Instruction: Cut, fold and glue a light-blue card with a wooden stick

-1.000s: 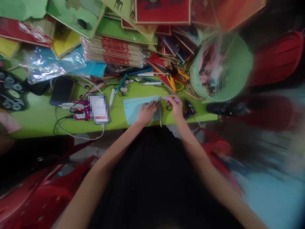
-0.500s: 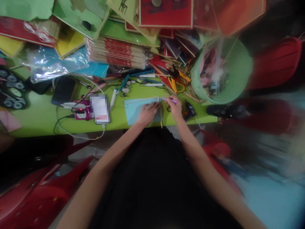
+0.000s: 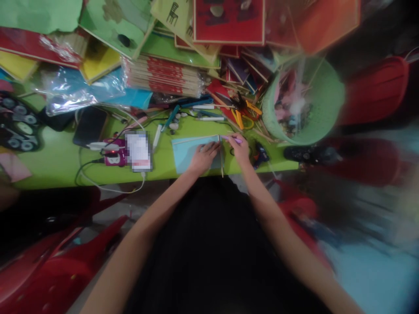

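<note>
A light blue sheet (image 3: 183, 158) lies on the green table in front of me. My left hand (image 3: 205, 156) presses down on it with fingers stretched out. One thin wooden stick (image 3: 196, 140) runs along the sheet's top edge, and a second stick (image 3: 223, 165) lies along the right edge, sticking out past the bottom. My right hand (image 3: 240, 147) grips a slim purple pen (image 3: 231, 138), its tip at the top right corner where the sticks meet. Close to the right hand lies a dark hot glue gun (image 3: 261, 153).
Beyond the sheet are orange-handled pliers (image 3: 240, 114), markers (image 3: 170, 117) and a bundle of sticks (image 3: 163, 75). A green basket (image 3: 327, 104) of scraps stands at right. On the left are a phone (image 3: 139, 150), a purple power adapter (image 3: 114, 157) and cables. Coloured boards (image 3: 229, 26) pile up behind.
The whole view has shifted slightly, so the table things appear a little lower. Both hands keep about the same place on the sheet, and the pen tip stays at the corner.
</note>
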Demonstrator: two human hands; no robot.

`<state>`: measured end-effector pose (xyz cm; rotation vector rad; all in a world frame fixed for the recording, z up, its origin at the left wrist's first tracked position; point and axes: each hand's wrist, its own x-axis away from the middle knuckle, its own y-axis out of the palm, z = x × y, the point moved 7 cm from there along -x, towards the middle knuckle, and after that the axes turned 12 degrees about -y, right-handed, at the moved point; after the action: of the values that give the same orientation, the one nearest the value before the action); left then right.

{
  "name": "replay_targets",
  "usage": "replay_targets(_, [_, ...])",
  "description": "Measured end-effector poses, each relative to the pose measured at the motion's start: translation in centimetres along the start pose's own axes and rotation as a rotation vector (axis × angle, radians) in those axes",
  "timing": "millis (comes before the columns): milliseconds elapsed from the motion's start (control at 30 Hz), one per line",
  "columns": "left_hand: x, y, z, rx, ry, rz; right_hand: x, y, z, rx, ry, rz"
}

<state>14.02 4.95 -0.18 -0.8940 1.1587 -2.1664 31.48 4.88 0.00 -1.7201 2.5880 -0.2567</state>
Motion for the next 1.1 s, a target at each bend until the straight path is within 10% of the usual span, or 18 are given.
replay_targets(1100, [-0.15, 0.07, 0.01, 0.006, -0.018, -0.035, 0.06, -0.42, 0.44, 0.071, 0.072, -0.064])
